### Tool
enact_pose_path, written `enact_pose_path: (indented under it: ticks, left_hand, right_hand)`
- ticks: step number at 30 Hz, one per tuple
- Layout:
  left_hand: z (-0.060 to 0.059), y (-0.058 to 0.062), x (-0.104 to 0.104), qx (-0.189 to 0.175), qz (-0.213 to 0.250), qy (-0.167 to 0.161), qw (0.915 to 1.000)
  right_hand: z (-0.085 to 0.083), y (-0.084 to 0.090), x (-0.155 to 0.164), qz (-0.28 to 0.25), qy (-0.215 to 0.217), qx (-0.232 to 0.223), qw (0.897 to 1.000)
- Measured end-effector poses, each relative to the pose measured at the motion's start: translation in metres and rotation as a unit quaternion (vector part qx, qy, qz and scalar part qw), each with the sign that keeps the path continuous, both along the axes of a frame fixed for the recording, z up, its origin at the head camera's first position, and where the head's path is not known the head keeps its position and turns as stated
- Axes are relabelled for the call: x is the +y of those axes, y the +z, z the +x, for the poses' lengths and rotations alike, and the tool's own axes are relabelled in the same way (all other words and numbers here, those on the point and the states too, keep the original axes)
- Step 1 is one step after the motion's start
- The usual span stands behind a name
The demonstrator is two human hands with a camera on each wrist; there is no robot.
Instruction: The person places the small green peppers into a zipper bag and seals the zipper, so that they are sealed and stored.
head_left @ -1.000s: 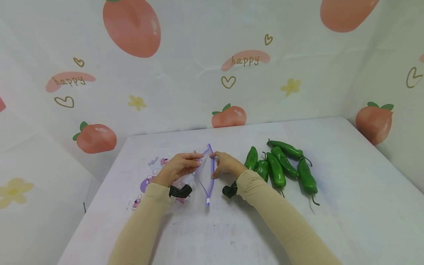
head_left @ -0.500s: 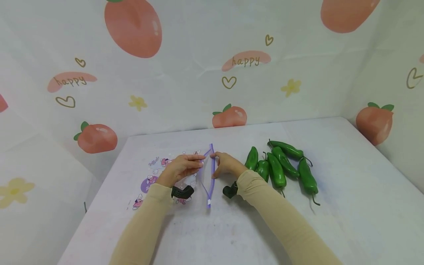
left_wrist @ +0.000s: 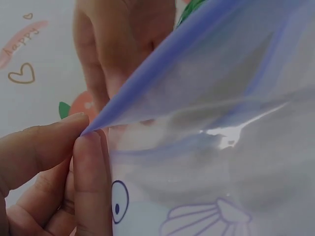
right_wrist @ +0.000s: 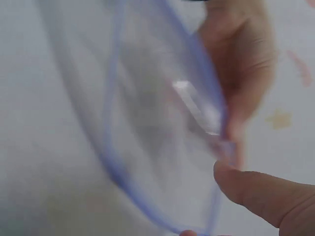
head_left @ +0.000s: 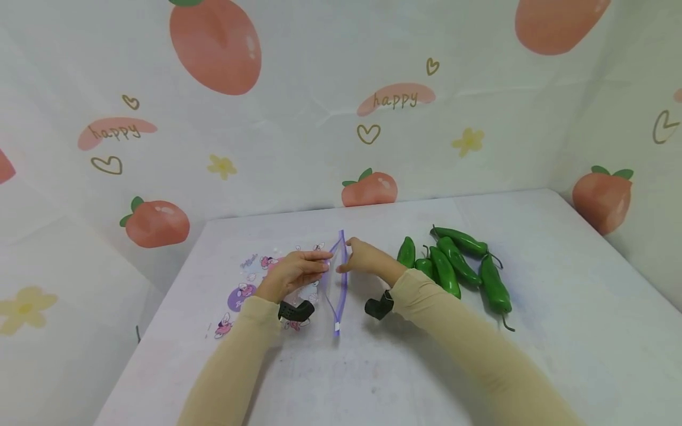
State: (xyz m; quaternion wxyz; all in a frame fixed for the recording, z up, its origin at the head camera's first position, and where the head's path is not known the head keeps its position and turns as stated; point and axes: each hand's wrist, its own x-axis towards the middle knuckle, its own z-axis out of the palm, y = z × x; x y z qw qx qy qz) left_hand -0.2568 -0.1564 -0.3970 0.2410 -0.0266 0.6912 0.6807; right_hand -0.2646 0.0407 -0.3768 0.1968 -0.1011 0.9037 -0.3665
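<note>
The zip bag (head_left: 298,284) lies on the white table (head_left: 559,307), its purple-edged mouth lifted up between both hands. The left hand (head_left: 292,273) pinches 1 lip with thumb and finger; the right hand (head_left: 367,260) pinches the other, so the mouth gapes a bit. 1 bag and 5 green peppers (head_left: 458,266) that sit just right of the right wrist. Both forearms reach in, hands facing each other.

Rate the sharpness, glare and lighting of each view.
Head view: even, soft light, faint shadows under the green peppers, everything sharp. Left wrist view: the left hand pinching the zip bag is crisp, with a small glare spot on the plastic; the background is soft. Right wrist view: blurred throughout, the bag's purple rim and the right hand smeared.
</note>
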Motion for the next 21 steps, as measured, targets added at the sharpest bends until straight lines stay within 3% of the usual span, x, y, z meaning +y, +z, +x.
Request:
enact_pose_path:
  ticks: [11,15,21]
  left_hand:
    - [0.001,0.002,-0.001,0.002,-0.016,0.006,0.9998]
    - [0.002,0.004,-0.002,0.002,-0.008,0.013,0.9999]
    - [0.005,0.007,-0.007,0.022,-0.013,0.007,0.9996]
  right_hand:
    - [0.015,0.063,0.055,-0.076,0.024,0.039,0.996]
    - [0.023,0.075,0.079,-0.116,0.018,0.049,0.992]
    - [0.037,0.084,0.109,-0.131,0.007,0.073,0.989]
